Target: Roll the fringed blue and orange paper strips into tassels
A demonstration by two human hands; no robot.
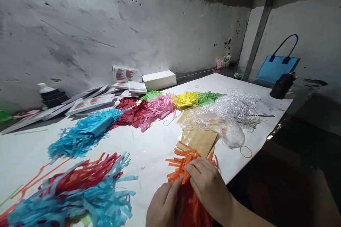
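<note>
Here, right hand (209,186) and left hand (163,205) are both closed around a bunch of orange fringed tissue-paper strips (183,170) at the near table edge. Judged light, limp and tear-prone; best gripped at the gathered uncut band, not the loose ends. Just beyond the bunch: tan paper sheets (198,140), then crumpled clear plastic film (226,120). Left of the bunch: blue and red fringe pile (80,188). White paper-covered table (149,149); scuffed grey wall (106,25) behind.
</note>
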